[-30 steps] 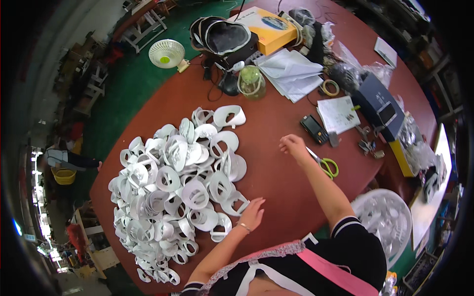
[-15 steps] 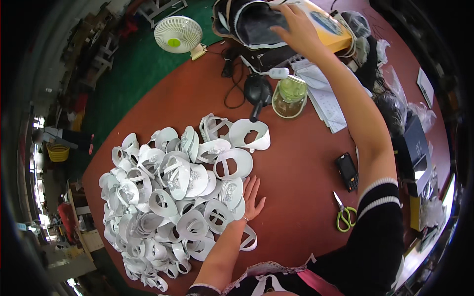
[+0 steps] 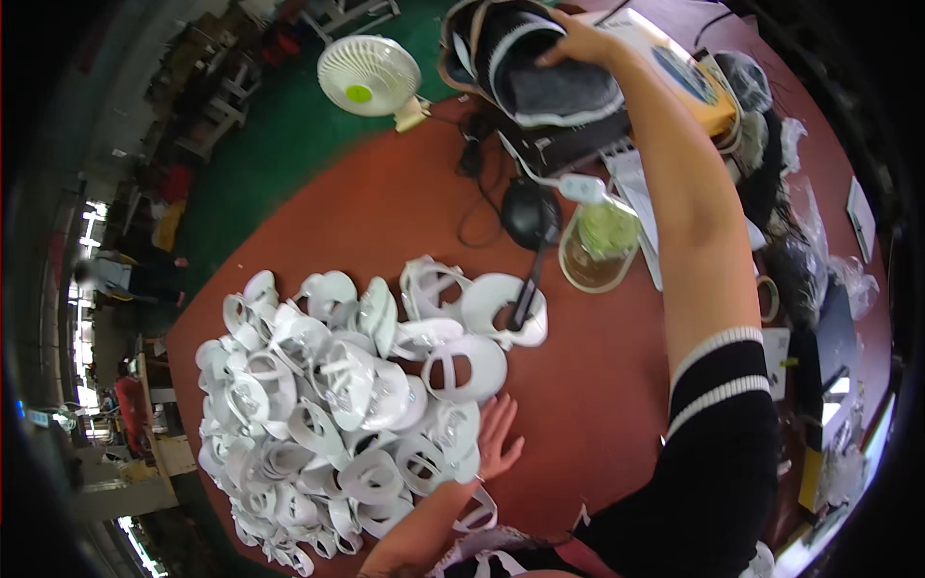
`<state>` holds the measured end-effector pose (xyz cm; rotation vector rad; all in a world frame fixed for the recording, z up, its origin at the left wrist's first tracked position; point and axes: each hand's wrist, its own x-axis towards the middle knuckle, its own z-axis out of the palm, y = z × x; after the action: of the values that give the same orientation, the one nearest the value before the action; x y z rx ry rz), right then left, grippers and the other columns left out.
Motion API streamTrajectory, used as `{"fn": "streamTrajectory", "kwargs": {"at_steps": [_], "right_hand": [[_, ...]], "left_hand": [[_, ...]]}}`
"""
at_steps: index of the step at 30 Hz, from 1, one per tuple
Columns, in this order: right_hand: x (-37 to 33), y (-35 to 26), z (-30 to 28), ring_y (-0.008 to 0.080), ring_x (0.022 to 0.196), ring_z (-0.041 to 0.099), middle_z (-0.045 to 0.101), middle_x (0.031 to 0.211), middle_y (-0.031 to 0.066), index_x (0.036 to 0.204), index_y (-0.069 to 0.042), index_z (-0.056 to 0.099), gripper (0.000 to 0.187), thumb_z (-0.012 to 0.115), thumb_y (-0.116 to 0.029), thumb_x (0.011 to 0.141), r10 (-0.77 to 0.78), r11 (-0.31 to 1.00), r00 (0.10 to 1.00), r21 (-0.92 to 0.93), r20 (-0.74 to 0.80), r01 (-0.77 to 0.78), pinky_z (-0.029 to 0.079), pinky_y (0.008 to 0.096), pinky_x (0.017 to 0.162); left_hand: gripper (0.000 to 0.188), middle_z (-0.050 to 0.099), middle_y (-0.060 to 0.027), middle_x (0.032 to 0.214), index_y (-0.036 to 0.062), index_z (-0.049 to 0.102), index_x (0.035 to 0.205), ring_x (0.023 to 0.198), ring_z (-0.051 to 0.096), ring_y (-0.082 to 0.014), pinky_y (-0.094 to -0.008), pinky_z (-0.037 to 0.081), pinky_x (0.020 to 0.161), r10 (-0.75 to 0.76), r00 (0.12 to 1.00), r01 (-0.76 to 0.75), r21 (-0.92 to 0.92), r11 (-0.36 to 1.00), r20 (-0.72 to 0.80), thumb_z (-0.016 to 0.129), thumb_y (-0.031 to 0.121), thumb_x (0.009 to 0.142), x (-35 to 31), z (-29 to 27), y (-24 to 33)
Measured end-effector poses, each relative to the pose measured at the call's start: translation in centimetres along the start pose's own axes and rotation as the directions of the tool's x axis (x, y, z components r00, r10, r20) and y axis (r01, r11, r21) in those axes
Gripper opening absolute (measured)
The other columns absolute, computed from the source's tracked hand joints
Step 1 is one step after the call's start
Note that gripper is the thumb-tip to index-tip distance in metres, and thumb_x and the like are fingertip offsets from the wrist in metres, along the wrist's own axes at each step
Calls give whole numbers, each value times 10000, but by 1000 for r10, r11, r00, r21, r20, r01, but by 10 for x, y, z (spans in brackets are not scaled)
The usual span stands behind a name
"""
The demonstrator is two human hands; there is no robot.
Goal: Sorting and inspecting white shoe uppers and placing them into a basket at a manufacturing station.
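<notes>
My left hand (image 3: 498, 438) lies flat on the reddish-brown table (image 3: 568, 424), fingers spread, beside a large heap of white visors (image 3: 371, 385). Several visors carry silvery decoration on the front. Far across the table, my right hand (image 3: 588, 43) closes its thumb and fingers at the edge of a dark grey soft pouch-like thing with pale trim (image 3: 564, 91); its exact kind is unclear. Behind the pouch sits a yellow and white box (image 3: 689, 82), partly covered by my right forearm.
A clear cup with green contents (image 3: 597, 255) stands near a black round-headed thing with a long stem (image 3: 530, 217). A white power strip (image 3: 582, 188) and cables lie behind. A pale fan (image 3: 370, 77) is at the far edge. Plastic bags (image 3: 853, 284) crowd the right side.
My right hand has gone from spread over the dark pouch to closing at its edge. The view has shifted, and my right arm now covers the scissors and handheld device. My left hand stays beside the visors.
</notes>
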<state>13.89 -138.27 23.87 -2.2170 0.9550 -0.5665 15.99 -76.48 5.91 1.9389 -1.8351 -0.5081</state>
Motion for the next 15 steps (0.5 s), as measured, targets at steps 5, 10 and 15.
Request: {"fn": "streamTrajectory", "kwargs": {"at_steps": [5,10,15], "right_hand": [[-7,28,20,359,1089,557,603,1140,208,1286,-142,504,596,596,-140,697,-124,980,918,-194,-377,53,433,406,923],[-13,31,28,366,1053,569,623,1111,172,1249,-190,537,546,566,-110,710,-133,983,855,-177,-500,50,449,409,894],[-44,24,29,358,1033,581,631,1098,154,1256,-215,523,577,565,-50,704,-160,987,770,-103,-618,123,459,409,880]], "left_hand": [[587,441,-127,1378,33,481,1310,1280,392,-309,-419,321,1058,8,1000,-11,91,996,30,634,255,788,9,-13,9],[568,449,-117,1373,37,490,1303,1288,386,-293,-396,318,1061,25,999,-27,112,993,22,628,263,801,9,-17,10],[579,434,-120,1383,34,479,1312,1306,357,-295,-400,292,1076,27,998,-34,112,993,63,630,264,803,6,-12,7]]}}
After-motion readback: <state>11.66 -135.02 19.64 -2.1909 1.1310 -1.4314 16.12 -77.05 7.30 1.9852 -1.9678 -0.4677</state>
